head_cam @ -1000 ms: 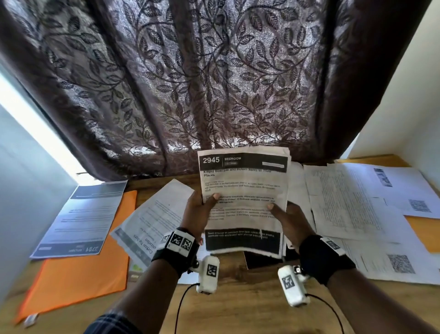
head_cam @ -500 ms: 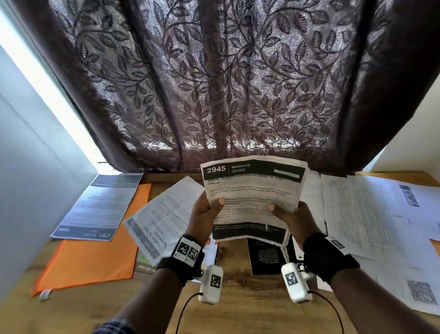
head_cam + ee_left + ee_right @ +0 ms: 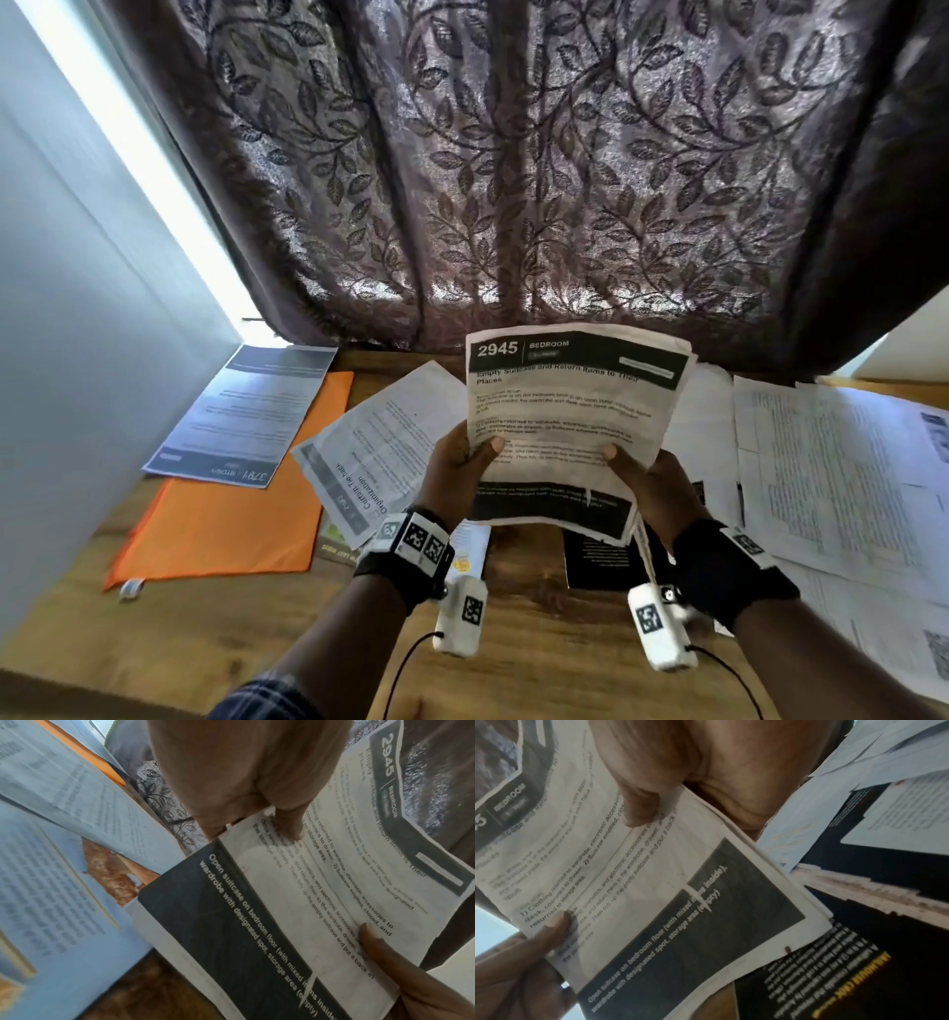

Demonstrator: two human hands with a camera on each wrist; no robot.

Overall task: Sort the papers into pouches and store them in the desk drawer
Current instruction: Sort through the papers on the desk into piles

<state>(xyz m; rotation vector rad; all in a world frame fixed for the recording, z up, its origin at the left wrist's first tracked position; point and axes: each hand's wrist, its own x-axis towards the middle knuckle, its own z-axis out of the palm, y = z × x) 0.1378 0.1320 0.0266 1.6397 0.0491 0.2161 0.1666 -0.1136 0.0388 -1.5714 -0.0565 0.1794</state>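
A creased printed sheet headed "2945 BEDROOM", with black bands at top and bottom, is held up above the desk by both hands. My left hand pinches its left edge, thumb on the front. My right hand pinches the right edge the same way. The wrist views show the sheet close up with a thumb pressed on each side and a small tear in the bottom band. An orange pouch lies flat at the left of the desk.
Loose printed papers cover the wooden desk: one sheet on the orange pouch, another beside my left hand, several at the right. A black booklet lies under the held sheet. A dark leaf-patterned curtain hangs behind.
The held sheet stays in both hands, tilted slightly and curled more at its top right. The view has shifted, showing more curtain and less of the desk's right side.
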